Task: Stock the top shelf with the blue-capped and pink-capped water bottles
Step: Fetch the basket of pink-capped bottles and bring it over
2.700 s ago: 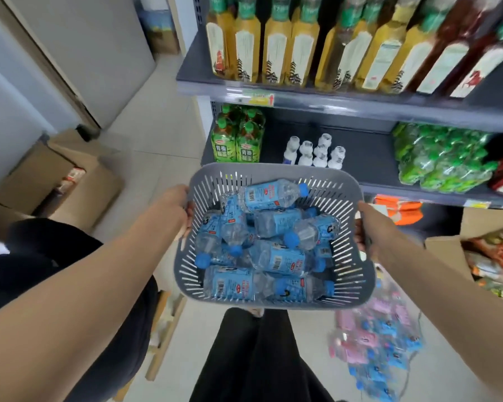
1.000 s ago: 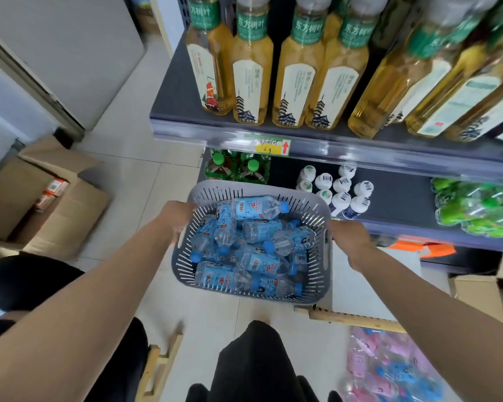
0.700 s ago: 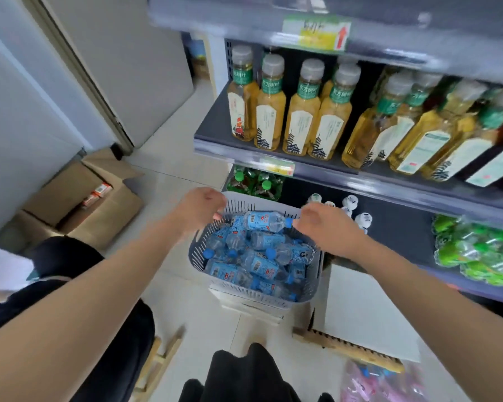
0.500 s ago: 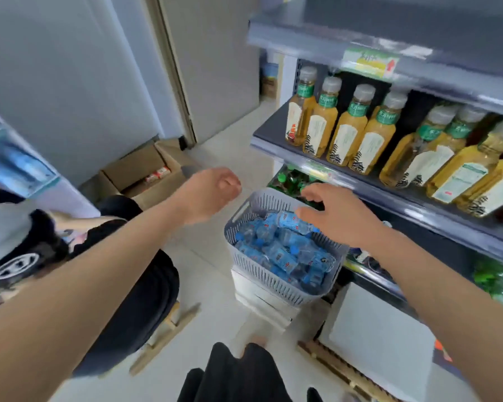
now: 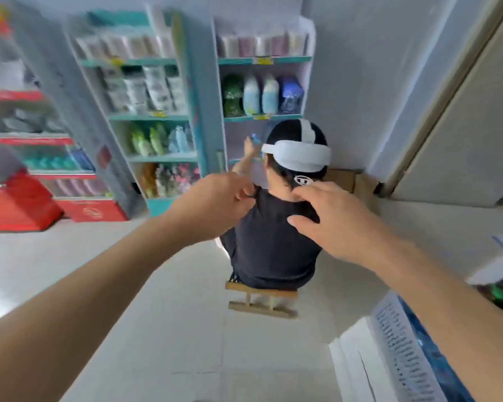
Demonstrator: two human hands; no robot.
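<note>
The view has swung away from the drinks shelf toward the room. My left hand (image 5: 218, 204) hangs in mid-air with its fingers curled in and nothing in it. My right hand (image 5: 340, 219) is held out beside it, fingers spread, empty. The grey slotted basket (image 5: 401, 352) of blue-capped water bottles (image 5: 430, 355) stands on a white box at the lower right edge, under my right forearm and mostly cut off. No pink-capped bottles show in this view.
A person in a black shirt (image 5: 273, 245) sits on a low wooden stool (image 5: 262, 300) straight ahead, facing teal shelves (image 5: 204, 117) of goods. Red displays (image 5: 21, 204) stand at the left. A door (image 5: 459, 126) and cardboard boxes (image 5: 346, 178) are at the right.
Both hands let go of the basket, which was set down on a white box. The view then turned left from the drinks shelf to the room behind.
</note>
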